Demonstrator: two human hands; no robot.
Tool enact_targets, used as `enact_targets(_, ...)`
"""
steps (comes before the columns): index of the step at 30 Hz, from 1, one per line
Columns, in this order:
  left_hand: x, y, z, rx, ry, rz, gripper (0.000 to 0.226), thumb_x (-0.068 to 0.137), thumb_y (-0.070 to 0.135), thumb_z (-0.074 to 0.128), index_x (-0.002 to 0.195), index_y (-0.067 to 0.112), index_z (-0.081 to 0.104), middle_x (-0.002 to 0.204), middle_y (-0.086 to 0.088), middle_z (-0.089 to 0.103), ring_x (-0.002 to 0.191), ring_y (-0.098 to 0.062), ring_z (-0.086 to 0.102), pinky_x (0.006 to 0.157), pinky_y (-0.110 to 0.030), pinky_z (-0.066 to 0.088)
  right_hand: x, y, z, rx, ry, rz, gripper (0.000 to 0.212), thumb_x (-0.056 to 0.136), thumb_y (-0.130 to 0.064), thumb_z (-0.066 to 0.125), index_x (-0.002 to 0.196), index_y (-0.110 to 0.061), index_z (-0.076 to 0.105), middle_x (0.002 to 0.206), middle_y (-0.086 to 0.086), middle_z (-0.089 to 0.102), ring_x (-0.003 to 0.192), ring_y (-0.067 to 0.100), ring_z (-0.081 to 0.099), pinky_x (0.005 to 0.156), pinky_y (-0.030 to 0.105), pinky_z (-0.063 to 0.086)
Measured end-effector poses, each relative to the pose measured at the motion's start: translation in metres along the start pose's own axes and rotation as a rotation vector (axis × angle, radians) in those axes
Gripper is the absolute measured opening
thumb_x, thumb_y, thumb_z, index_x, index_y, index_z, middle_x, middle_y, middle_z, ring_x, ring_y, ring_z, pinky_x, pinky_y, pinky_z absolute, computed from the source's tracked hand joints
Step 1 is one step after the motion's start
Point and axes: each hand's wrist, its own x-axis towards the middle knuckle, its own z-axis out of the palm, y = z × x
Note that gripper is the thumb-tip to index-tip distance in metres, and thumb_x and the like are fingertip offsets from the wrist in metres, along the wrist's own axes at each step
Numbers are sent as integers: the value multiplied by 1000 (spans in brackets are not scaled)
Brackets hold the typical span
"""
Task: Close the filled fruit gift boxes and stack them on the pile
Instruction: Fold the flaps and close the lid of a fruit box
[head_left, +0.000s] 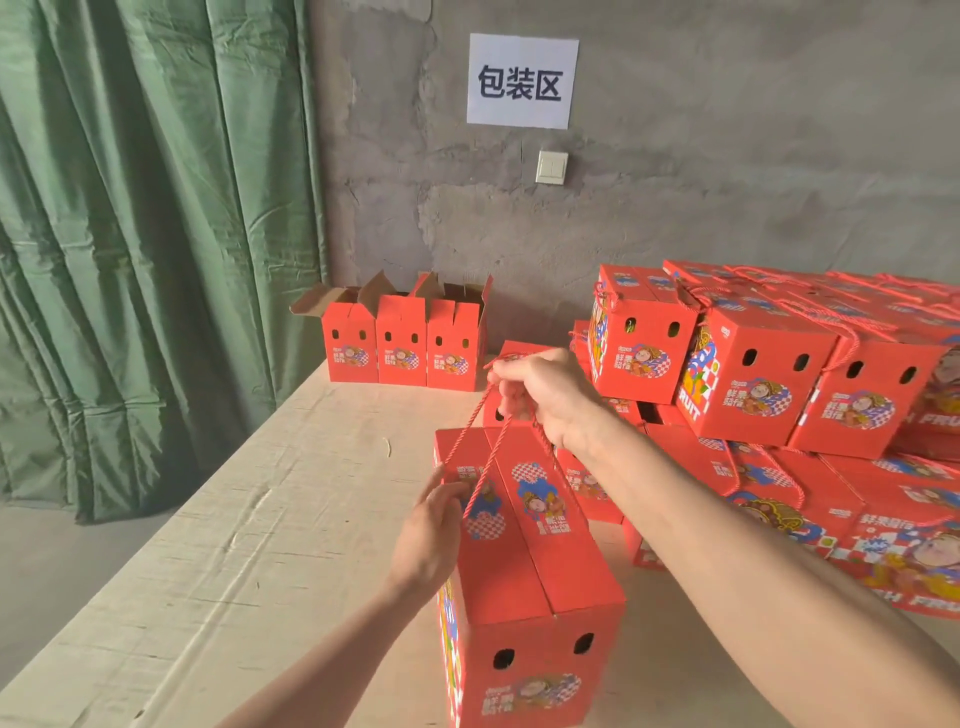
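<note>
A: Head view, what's the gift box (535, 561) like?
B: Red printed cardboard, rectangular, top flaps folded shut, two oval holes in the near end. It stands on the pale, grainy surface (234, 545), just left of the pile (779, 395) of same boxes

A: Handle?
B: Twisted red cord (480, 434), pulled up taut in a loop over the lid

A: Hands?
B: Right hand (543, 395) is raised above the box, forearm stretched fwd, fingers curled tight round the cord's top. Left hand (431, 530) is low at the lid's left edge, fingertips pinching the cord's lower end

A: Bkgd?
B: Three open boxes (402, 340) by the rough concrete wall, creased green curtain (130, 234) at left
</note>
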Motion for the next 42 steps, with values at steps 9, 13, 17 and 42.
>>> enact_targets(9, 43, 13, -13, 7, 93, -16, 29, 101, 17, 37, 111, 8, 64, 116, -11, 57, 110, -24, 53, 83, -22, 36, 31, -27, 4, -128, 108, -121, 23, 82, -2, 61, 59, -7, 58, 45, -1, 53, 39, 12, 54, 40, 15, 37)
enact_targets(13, 47, -3, -7, 114, -66, -19, 30, 102, 28, 33, 83, 18, 54, 84, -3, 53, 85, -28, 51, 65, -27, 29, 46, 1, 9, -144, 170, -22, 26, 85, -2, 59, 60, -8, 58, 52, 4, 57, 46, 14, 59, 49, 20, 43)
enact_targets(17, 30, -42, 6, 123, -325, -11, 21, 99, 31, 43, 111, 18, 53, 116, 4, 49, 109, -21, 51, 87, -21, 38, 49, 39, 13, -192, 155, 66, 28, 86, -1, 59, 59, -7, 59, 55, 7, 61, 53, 15, 61, 53, 23, 43)
enact_targets(42, 161, 39, -42, -280, -388, 392, 68, 68, 36, 82, 119, 63, 45, 154, 23, 1, 145, -5, 2, 113, -39, 30, 152, -137, -6, -159, 403, -298, 21, 84, 1, 55, 64, -6, 57, 57, 3, 49, 48, 15, 49, 35, 9, 32)
